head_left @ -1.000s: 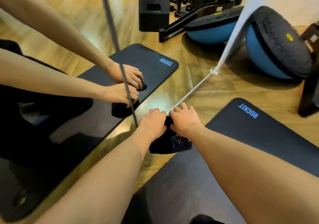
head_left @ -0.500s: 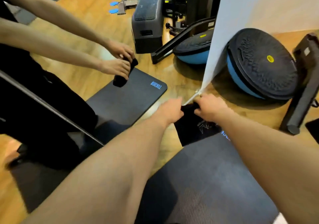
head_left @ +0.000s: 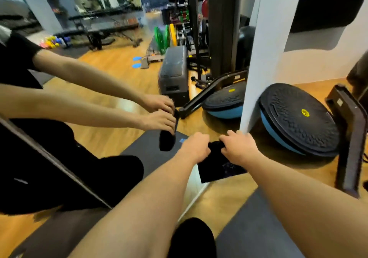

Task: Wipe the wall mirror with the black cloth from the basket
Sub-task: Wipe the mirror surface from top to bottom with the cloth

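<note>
Both hands, left (head_left: 196, 147) and right (head_left: 240, 148), pinch the black cloth (head_left: 217, 166) before the mirror (head_left: 119, 78); a balance dome (head_left: 298, 118) stands just right, exercise mat (head_left: 258, 234) below.

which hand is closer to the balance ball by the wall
Right. The right hand grips the black cloth just left of the balance ball; the left hand grips the cloth's far side, farther away.
</note>
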A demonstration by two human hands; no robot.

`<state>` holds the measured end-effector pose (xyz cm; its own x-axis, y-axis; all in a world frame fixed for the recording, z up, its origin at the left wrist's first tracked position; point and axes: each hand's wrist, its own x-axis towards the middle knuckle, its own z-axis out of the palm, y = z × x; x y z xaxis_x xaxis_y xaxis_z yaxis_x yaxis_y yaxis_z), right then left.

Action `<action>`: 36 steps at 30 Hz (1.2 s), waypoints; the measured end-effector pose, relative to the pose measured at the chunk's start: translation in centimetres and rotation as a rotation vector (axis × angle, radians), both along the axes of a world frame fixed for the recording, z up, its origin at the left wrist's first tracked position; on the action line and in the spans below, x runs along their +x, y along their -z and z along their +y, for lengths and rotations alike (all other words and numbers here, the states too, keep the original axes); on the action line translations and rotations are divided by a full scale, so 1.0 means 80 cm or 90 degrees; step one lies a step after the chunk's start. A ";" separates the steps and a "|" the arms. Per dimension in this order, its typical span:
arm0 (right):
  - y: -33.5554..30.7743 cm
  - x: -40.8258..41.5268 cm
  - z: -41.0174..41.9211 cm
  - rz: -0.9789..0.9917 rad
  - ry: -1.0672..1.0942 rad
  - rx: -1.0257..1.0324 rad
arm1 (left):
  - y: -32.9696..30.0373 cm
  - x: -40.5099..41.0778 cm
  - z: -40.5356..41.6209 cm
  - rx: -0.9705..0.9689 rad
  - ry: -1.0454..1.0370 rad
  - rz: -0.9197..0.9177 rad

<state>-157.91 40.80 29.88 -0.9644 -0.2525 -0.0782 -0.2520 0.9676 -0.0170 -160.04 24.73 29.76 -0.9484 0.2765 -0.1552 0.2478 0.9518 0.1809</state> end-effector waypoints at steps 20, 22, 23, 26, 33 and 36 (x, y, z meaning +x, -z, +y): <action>-0.742 -0.043 -0.128 0.567 -0.180 -0.344 | -0.789 0.085 -0.107 -0.334 -0.066 0.633; -0.802 -0.022 -0.143 0.603 -0.200 -0.379 | -0.848 0.120 -0.114 -0.414 -0.135 0.686; -0.831 -0.007 -0.150 0.621 -0.217 -0.397 | -0.874 0.141 -0.117 -0.439 -0.181 0.707; -0.902 0.042 -0.175 0.643 -0.306 -0.463 | -0.932 0.192 -0.128 -0.390 -0.285 0.714; -1.011 0.110 -0.245 0.576 -0.363 -0.703 | -1.044 0.272 -0.155 -0.319 -0.414 0.809; -1.024 0.120 -0.279 0.512 -0.451 -0.847 | -1.073 0.279 -0.170 -0.280 -0.459 0.829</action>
